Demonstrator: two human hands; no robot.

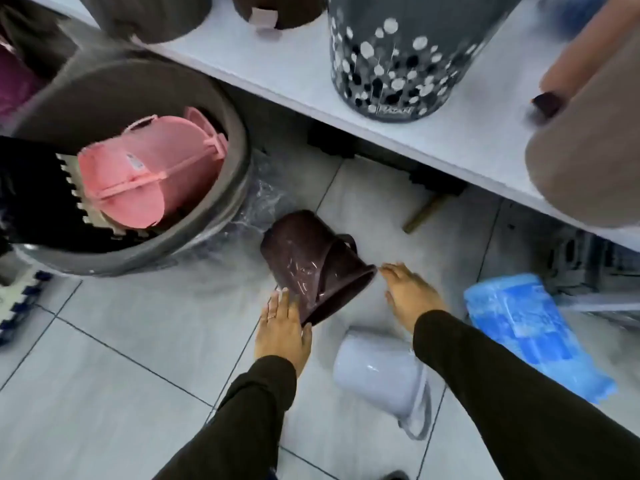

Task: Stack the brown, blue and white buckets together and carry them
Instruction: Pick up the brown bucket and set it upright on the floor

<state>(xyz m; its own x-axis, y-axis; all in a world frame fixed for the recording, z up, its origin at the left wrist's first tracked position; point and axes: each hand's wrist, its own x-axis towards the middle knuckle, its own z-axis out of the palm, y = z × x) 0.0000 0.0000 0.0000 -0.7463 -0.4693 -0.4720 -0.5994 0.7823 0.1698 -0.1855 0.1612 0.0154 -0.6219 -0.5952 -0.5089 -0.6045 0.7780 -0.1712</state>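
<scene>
A dark brown bucket lies tipped on the grey floor tiles, its mouth facing lower right. My left hand rests against its lower rim with fingers spread. My right hand is flat and open just right of the rim, fingertips touching the edge. A white bucket lies on its side near me, between my forearms, partly hidden by my right sleeve. A blue bucket in clear wrap lies on its side to the right.
A large grey tub holding pink buckets stands at left. A white shelf overhead carries a dotted grey bin and a beige container. Another person's hand is at the upper right.
</scene>
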